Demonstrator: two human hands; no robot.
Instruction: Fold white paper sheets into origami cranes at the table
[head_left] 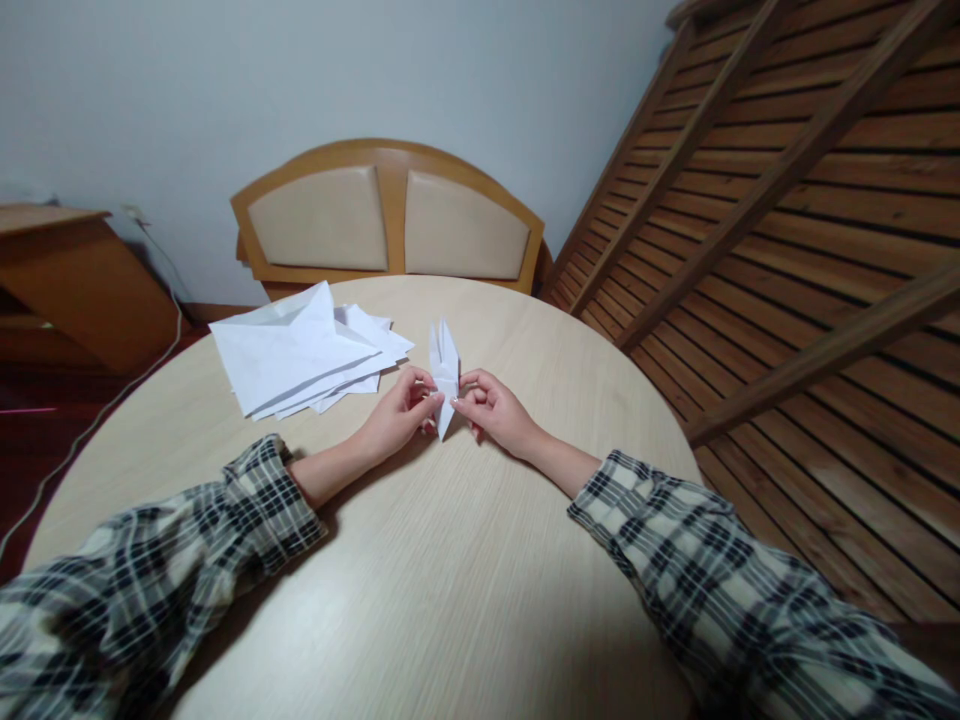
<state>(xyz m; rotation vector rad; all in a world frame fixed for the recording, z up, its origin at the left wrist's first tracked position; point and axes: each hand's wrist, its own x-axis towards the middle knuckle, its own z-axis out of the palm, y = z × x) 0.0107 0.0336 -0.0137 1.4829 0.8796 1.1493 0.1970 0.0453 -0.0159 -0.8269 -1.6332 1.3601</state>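
A small folded white paper piece (444, 372), narrow with two points at its top, stands between my hands near the middle of a round pale wooden table (450, 580). My left hand (400, 414) pinches its left edge with closed fingers. My right hand (491, 408) pinches its right edge in the same way. Both wrists rest on the tabletop, and plaid sleeves cover my forearms.
A loose stack of white paper sheets (300, 350) lies on the table to the left of my hands. A wooden chair (390, 215) with padded back stands behind the table. A slatted wooden frame (787, 220) leans at the right. A wooden cabinet (67, 280) and a cable are at the left.
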